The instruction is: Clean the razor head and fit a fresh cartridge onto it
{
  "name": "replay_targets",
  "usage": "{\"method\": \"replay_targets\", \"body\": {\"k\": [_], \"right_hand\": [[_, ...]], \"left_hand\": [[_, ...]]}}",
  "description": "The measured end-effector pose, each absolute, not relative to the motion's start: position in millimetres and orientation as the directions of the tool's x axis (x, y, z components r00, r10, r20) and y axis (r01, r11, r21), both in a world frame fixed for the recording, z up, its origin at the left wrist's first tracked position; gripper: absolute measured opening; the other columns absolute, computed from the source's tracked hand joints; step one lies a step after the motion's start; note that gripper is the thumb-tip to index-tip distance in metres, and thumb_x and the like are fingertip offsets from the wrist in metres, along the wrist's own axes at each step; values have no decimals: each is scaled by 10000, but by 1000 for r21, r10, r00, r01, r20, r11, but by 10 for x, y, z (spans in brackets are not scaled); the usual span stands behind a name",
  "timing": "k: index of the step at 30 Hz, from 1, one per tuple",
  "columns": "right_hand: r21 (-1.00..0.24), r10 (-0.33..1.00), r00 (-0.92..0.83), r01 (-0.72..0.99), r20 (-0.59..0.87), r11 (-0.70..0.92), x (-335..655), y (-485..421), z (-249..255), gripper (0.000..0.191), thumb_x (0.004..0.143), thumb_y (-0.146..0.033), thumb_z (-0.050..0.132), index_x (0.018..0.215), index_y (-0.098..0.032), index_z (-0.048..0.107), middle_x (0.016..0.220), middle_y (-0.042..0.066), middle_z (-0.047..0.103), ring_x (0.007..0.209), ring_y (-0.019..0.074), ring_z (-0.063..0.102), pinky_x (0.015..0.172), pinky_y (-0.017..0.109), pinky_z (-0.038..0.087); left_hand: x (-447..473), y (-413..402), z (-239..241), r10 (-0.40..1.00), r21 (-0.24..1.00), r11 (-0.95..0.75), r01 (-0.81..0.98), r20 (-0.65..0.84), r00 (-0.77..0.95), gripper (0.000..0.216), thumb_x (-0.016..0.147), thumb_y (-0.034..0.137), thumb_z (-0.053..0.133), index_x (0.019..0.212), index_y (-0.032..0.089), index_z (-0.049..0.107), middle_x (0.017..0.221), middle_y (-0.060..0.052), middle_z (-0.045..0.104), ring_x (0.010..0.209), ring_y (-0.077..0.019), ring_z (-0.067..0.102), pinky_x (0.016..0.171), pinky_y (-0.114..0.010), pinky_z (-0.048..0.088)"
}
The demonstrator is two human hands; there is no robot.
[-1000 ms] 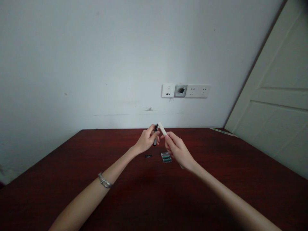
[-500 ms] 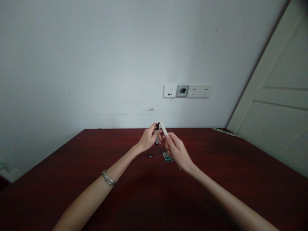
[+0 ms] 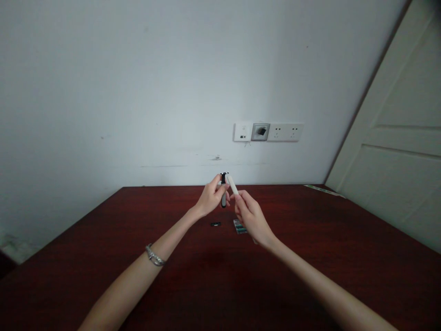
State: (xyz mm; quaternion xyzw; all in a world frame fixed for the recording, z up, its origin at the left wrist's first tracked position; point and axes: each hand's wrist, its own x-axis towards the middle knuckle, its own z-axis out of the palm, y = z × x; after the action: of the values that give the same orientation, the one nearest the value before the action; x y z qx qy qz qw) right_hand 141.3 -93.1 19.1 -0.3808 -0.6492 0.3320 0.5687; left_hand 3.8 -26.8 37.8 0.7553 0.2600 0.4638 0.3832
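Left hand (image 3: 211, 200) pinches a dark stick (image 3: 223, 189) upright, right hand (image 3: 251, 217) grips a white tube (image 3: 232, 185), tips touching, above the tabletop (image 3: 310, 257), wide bare wood around, edges far.

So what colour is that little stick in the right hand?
White; the stick shows clearly in the head view.

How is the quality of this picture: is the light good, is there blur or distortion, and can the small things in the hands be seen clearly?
Head view: light is dim and even, no glare; a faint shadow lies on the table under the arms. Wide-lens distortion tilts the door. The left hand and right hand are small and soft, so the dark piece and white stick lack detail.
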Motion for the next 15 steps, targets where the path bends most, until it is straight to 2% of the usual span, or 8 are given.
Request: {"method": "replay_targets", "body": {"k": [9, 15], "right_hand": [[-857, 855, -64, 8, 514, 516, 1468, -917, 384, 255, 907, -430, 417, 849, -198, 507, 589, -66, 387, 436, 54, 257, 385, 179, 222], [-886, 881, -116, 14, 458, 463, 1427, -898, 209, 259, 907, -432, 417, 862, -198, 517, 586, -63, 370, 439, 60, 262, 380, 179, 221]], "left_hand": [[43, -300, 387, 720, 800, -597, 67, 497, 483, 261, 881, 433, 462, 912, 176, 425, 585, 21, 598, 481, -118, 593, 453, -196, 431], [30, -278, 412, 749, 804, -592, 54, 524, 406, 238, 872, 412, 475, 890, 182, 418, 588, 35, 585, 491, -120, 590, 465, -208, 450]]}}
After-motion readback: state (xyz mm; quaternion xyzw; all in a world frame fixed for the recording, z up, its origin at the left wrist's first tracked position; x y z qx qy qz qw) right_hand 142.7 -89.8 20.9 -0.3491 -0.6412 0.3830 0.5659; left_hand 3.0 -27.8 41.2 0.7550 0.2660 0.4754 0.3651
